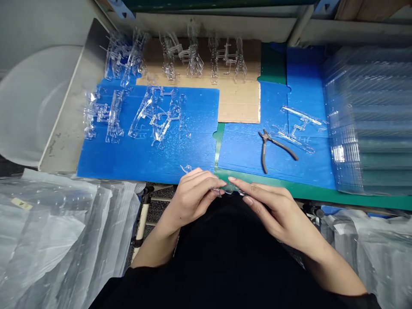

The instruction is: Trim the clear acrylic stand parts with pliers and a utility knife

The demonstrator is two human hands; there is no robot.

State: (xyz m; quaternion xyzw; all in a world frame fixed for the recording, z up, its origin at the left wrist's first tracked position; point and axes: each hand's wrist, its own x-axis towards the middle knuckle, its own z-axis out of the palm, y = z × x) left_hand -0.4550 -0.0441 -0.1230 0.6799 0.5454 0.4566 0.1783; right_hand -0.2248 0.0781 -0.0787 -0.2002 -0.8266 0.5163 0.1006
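Note:
Close to my body, at the table's front edge, my left hand (pixel 198 193) pinches a small clear plastic part (pixel 228 188) between thumb and fingers. My right hand (pixel 273 206) closes its thumb and forefinger on the other end of that part. Its exact shape is mostly hidden by my fingers. Another bit of clear plastic (pixel 186 168) shows just beyond my left knuckles. Farther out on the right lie cutting pliers (pixel 264 137) with their handles spread, beside a clear moulded plastic frame (pixel 302 124).
Several clear moulded frames (pixel 157 113) lie on the blue sheet (pixel 106 161) and on the cardboard (pixel 240 103). Stacked clear trays (pixel 370 124) stand at the right. A white round tub (pixel 22 107) is beyond the left side panel (pixel 69 107). Plastic-wrapped stacks (pixel 58 236) flank me.

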